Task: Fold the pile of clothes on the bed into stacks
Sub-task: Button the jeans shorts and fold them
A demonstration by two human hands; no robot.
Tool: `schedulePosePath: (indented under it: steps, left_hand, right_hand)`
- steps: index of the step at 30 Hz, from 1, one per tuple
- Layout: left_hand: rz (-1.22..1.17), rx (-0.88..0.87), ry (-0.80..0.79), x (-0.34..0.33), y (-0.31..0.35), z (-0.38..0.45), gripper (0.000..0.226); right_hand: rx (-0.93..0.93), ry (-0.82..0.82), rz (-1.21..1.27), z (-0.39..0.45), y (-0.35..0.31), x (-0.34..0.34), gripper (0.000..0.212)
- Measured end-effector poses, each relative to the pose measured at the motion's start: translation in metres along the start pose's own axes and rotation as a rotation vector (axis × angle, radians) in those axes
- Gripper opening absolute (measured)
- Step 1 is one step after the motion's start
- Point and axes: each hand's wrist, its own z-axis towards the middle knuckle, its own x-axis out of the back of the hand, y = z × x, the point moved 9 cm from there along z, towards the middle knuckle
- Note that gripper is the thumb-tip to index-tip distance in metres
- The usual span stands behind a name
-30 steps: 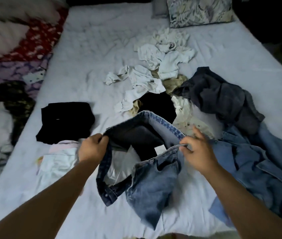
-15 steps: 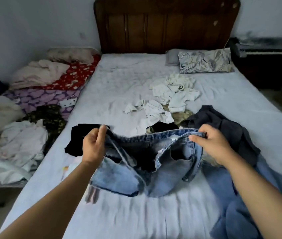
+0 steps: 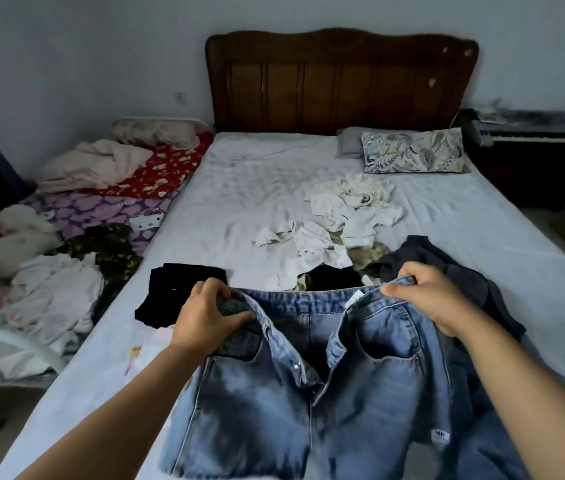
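Note:
I hold up a pair of light blue jeans (image 3: pixel 360 393) by the waistband, fly open, front facing me. My left hand (image 3: pixel 205 317) grips the left side of the waistband; my right hand (image 3: pixel 426 296) grips the right side. Behind the jeans on the bed (image 3: pixel 239 188) lies the unfolded pile: white garments (image 3: pixel 343 220), a black piece (image 3: pixel 333 280) and a dark grey garment (image 3: pixel 447 268). A folded black garment (image 3: pixel 177 289) lies at the left, with pale folded clothes (image 3: pixel 146 351) in front of it, partly hidden by my left arm.
A patterned pillow (image 3: pixel 412 152) rests by the dark wooden headboard (image 3: pixel 340 81). A lower bed at the left (image 3: pixel 101 209) carries heaped bedding and clothes. A dark cabinet (image 3: pixel 533 161) stands right of the bed. More blue denim (image 3: pixel 495 441) lies under my right arm.
Both hands lifted the jeans off the bed and pulled the waistband taut between them, so the jeans now hang spread flat. My head tilted up, bringing the headboard and wall into view.

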Motion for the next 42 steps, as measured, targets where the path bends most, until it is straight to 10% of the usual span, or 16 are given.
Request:
schedulePosePath:
  steps: [8, 25, 37, 42]
  left_hand:
    - [0.296, 0.198, -0.399, -0.093, -0.054, 0.017, 0.060]
    - [0.250, 0.262, -0.866, -0.284, -0.145, -0.079, 0.037]
    - [-0.039, 0.119, -0.637, -0.386, -0.157, -0.028, 0.052]
    - [0.195, -0.153, -0.655, -0.409, -0.148, -0.018, 0.064]
  right_hand:
    - [-0.153, 0.067, -0.331, 0.030, 0.064, -0.054, 0.028]
    - [-0.262, -0.437, -0.406, 0.033, 0.213, -0.244, 0.034]
    - [-0.107, -0.342, -0.356, 0.101, 0.250, -0.298, 0.032]
    - [-0.044, -0.291, -0.266, 0.113, 0.265, -0.290, 0.029]
